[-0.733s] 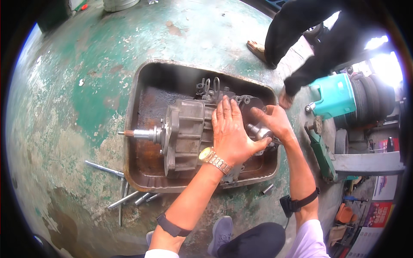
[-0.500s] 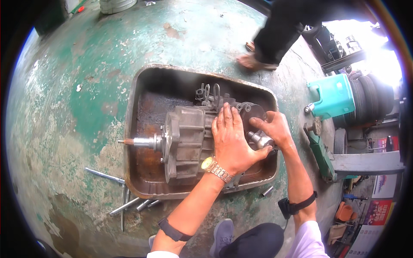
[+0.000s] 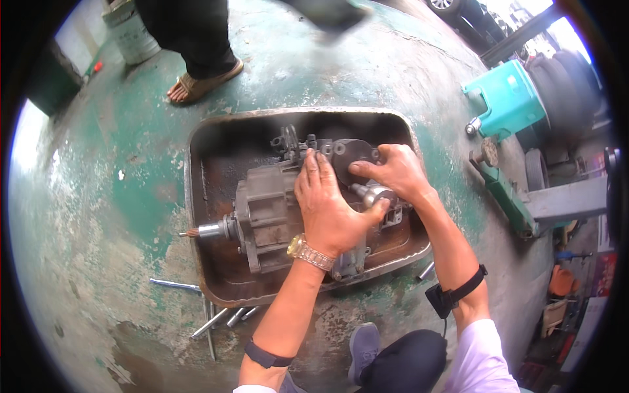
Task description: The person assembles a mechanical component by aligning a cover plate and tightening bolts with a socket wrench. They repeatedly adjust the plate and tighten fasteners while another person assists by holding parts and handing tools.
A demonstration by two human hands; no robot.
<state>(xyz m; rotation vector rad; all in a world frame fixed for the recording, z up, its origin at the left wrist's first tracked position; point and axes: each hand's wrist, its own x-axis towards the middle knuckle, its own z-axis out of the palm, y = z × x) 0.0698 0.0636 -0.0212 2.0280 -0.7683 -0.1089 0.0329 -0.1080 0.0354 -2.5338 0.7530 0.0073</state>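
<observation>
A grey metal gearbox (image 3: 265, 206) lies in a rusty metal tray (image 3: 246, 295), its splined shaft (image 3: 208, 230) jutting over the left rim. Flat across the housing rests my left hand (image 3: 331, 209), fingers stretched out, with the thumb on a silvery cylindrical part (image 3: 375, 193) at the gearbox's right end. My right hand (image 3: 400, 173) grips the edge of a dark round disc (image 3: 348, 160), thumb on its face and fingers curled behind. The ends of those fingers are partly hidden. Levers and brackets (image 3: 286, 141) stick out at the gearbox's far side.
Several metal bars (image 3: 209, 324) lie beside the tray, and a short metal tube (image 3: 426, 271) lies at its right. A co-worker's sandalled foot (image 3: 203, 82) stands beyond it. To the right are a green jack (image 3: 504, 190), a turquoise box (image 3: 504, 98) and stacked tires (image 3: 567, 92).
The co-worker has walked from the right to the left. My view has shifted and turned slightly; the gearbox lies more aslant in the picture. Both hands keep their places on it.
</observation>
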